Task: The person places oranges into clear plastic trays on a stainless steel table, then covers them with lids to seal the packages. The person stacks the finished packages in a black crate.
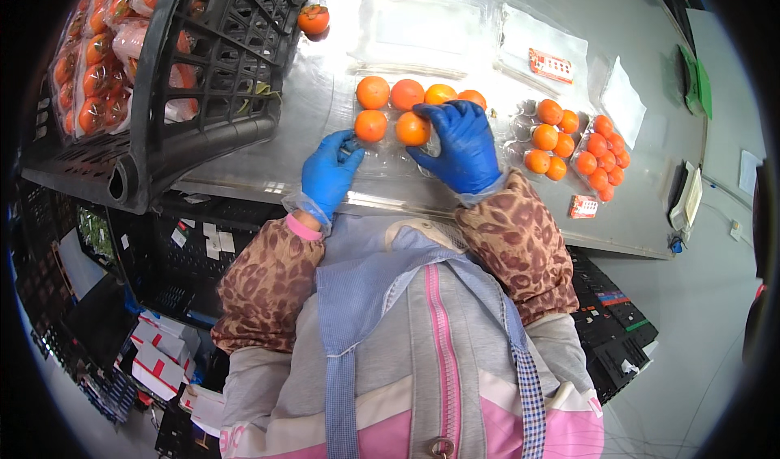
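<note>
My right hand (461, 144), in a blue glove, has its thumb and fingers closed around an orange persimmon (413, 129) in the near row of a clear plastic tray (386, 163). Four cups' worth of fruit fills the far row, partly behind my fingers, including a persimmon (373, 93) at its left end. Beside the held fruit sits another persimmon (370, 125). At the tray's near left corner, my blue-gloved left hand (331, 171) pinches the plastic edge.
A black crate (207, 69) stands at left, with packed orange-red fruit (96, 85) beyond it. One loose persimmon (314, 19) lies by the crate. To the right are two filled packs (544, 137) (602, 157), label sheets (551, 65) and stacked clear trays (418, 32) on the metal table (325, 93).
</note>
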Action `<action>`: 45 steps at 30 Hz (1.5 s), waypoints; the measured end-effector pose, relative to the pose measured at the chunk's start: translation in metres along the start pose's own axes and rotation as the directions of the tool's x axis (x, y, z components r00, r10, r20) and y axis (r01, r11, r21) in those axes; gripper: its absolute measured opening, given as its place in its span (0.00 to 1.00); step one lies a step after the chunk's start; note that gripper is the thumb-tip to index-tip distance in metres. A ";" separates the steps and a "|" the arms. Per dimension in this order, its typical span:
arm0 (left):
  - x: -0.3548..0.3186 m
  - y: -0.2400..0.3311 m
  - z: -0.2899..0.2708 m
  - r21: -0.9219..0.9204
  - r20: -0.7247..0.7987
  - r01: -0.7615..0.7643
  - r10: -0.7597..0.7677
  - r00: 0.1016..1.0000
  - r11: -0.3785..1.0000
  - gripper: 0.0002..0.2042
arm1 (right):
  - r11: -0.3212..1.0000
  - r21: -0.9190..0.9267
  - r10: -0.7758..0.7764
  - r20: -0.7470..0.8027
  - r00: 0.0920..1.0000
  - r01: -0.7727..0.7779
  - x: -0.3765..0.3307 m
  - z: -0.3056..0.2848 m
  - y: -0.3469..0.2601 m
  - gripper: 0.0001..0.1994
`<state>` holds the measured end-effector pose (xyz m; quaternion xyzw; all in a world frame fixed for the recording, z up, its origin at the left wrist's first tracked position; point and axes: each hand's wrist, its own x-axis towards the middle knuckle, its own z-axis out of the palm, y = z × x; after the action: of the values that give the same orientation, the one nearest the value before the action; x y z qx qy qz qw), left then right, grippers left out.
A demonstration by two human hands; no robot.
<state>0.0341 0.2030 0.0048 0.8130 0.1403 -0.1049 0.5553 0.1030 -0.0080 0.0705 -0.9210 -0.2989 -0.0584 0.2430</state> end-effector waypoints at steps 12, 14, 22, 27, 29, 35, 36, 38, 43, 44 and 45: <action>-0.002 0.007 -0.002 0.058 -0.012 0.038 -0.037 0.999 0.998 0.16 | 0.972 -0.225 0.114 0.212 0.971 -0.065 0.006 0.019 -0.018 0.27; 0.000 0.006 0.000 0.064 -0.007 0.029 -0.029 1.000 0.998 0.16 | 0.986 -0.129 0.127 0.200 0.971 -0.102 0.002 0.014 -0.013 0.28; 0.002 0.000 0.000 0.027 0.026 0.056 -0.057 0.998 0.998 0.18 | 0.934 -0.207 0.303 0.034 0.952 -0.290 -0.077 -0.083 0.066 0.28; 0.001 -0.001 0.001 0.045 0.003 0.041 -0.041 0.999 0.998 0.17 | 0.835 -0.468 0.383 0.118 0.916 -0.289 -0.126 -0.100 0.097 0.28; 0.001 -0.002 0.001 0.056 0.003 0.052 -0.052 0.999 0.997 0.17 | 0.827 -0.485 0.382 0.115 0.917 -0.284 -0.134 -0.096 0.103 0.27; 0.001 -0.003 0.001 0.043 0.004 0.042 -0.042 0.999 0.998 0.17 | 0.859 -0.458 0.297 0.083 0.951 -0.228 -0.135 -0.089 0.114 0.23; 0.000 -0.003 0.001 0.044 0.006 0.047 -0.047 0.999 0.998 0.17 | 0.859 -0.452 0.314 0.096 0.944 -0.240 -0.134 -0.088 0.115 0.23; 0.000 -0.003 0.002 0.051 -0.001 0.052 -0.052 0.999 0.997 0.17 | 0.882 -0.414 0.284 0.090 0.955 -0.223 -0.133 -0.088 0.114 0.23; -0.001 -0.004 0.003 0.037 -0.021 0.006 -0.005 1.000 0.999 0.17 | 0.915 -0.342 0.216 -0.027 0.976 -0.212 -0.118 -0.102 0.099 0.24; -0.002 -0.003 0.003 0.032 -0.026 0.005 -0.004 1.000 0.999 0.17 | 0.919 -0.285 0.268 -0.058 0.962 -0.273 -0.113 -0.104 0.091 0.23; -0.002 -0.003 0.004 0.036 -0.031 0.010 -0.008 0.999 0.999 0.18 | 0.929 -0.201 0.289 -0.133 0.948 -0.311 -0.106 -0.105 0.083 0.22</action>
<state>0.0310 0.2003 0.0018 0.8238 0.1507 -0.0972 0.5377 0.0685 -0.1722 0.1014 -0.9728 -0.1337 -0.0997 0.1609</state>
